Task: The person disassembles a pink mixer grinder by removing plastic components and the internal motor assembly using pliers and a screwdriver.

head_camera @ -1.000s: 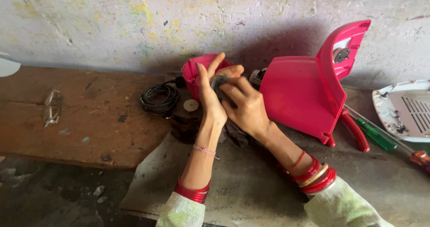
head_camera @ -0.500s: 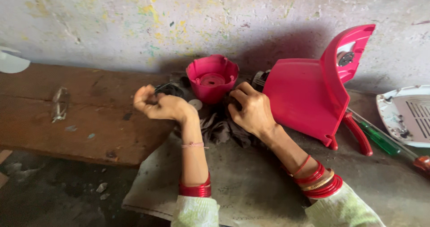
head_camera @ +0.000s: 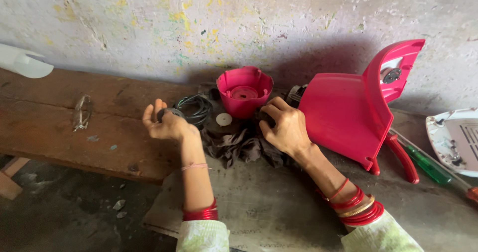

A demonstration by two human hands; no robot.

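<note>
My left hand (head_camera: 164,123) is over the wooden board (head_camera: 59,127), fingers curled around a small dark round part. My right hand (head_camera: 285,125) presses down on a dark crumpled cloth (head_camera: 234,145) just in front of a pink cup-shaped housing (head_camera: 244,90) that stands by the wall. A coiled black cable (head_camera: 196,107) and a small white disc (head_camera: 224,119) lie between the two hands. Red bangles ring both my wrists.
A large pink plastic shell (head_camera: 348,107) leans upright to the right of my right hand, with a red-handled tool (head_camera: 401,157) and a green-handled screwdriver (head_camera: 428,165) beside it. A white vented cover (head_camera: 455,140) lies far right. A metal clip (head_camera: 82,111) rests on the board.
My left hand has left the pink housing and swung left over the board with the small dark part. My right hand dropped from the housing onto the cloth.
</note>
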